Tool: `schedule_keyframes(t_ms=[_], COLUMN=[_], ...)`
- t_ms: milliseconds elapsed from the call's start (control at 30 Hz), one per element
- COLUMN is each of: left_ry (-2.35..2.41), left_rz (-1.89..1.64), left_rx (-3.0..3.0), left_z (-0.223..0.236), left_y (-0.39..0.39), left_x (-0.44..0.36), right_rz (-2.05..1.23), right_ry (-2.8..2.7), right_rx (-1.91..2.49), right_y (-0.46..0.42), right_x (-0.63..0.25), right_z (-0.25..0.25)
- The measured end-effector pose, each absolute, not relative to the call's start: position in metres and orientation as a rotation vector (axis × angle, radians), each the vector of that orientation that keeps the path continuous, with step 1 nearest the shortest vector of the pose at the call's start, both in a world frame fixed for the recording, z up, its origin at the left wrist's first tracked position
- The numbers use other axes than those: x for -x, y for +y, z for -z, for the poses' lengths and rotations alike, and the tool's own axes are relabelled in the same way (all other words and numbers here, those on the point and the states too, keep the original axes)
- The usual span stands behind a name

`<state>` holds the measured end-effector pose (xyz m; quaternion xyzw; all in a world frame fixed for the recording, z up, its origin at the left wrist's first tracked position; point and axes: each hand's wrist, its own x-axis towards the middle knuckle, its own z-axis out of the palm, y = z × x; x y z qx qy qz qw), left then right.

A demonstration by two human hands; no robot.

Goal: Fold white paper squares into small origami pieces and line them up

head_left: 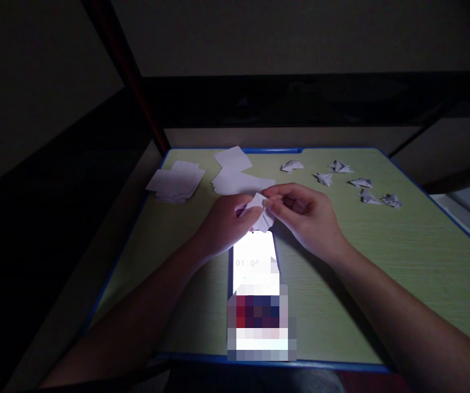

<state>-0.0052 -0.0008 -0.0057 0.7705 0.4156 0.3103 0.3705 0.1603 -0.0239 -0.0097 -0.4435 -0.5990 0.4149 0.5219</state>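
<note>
A small folded piece of white paper (262, 219) is pinched between both my hands, above the top end of a lit phone (255, 251). My left hand (228, 222) grips its left side, the thumb lying across the front. With thumb and forefinger, my right hand (306, 218) pinches its upper right edge. Some of the fingers behind the paper are hidden. The phone lies flat with its screen glowing and a timer showing; its lower part is pixelated.
Flat white sheets (241, 182) lie just beyond my hands, and a stack of paper (177, 182) is at the far left. Several folded paper pieces (341, 166) are scattered at the far right. The green table (341, 311) has a blue rim. The surroundings are dark.
</note>
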Motion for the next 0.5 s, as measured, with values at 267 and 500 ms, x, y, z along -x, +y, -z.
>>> schedule_keyframes(t_ms=[267, 500], left_ry=[1.066, 1.103], left_rz=[-0.778, -0.803], left_rx=[-1.985, -2.039], left_z=[0.0074, 0.0062], left_y=[-0.0004, 0.0003], left_x=[0.0056, 0.005], right_rz=[-0.998, -0.976], right_ry=[-1.427, -1.449], right_rx=[1.136, 1.193], right_y=[-0.0226, -0.0203], right_x=[-0.1597, -0.1627], right_z=[0.0077, 0.0143])
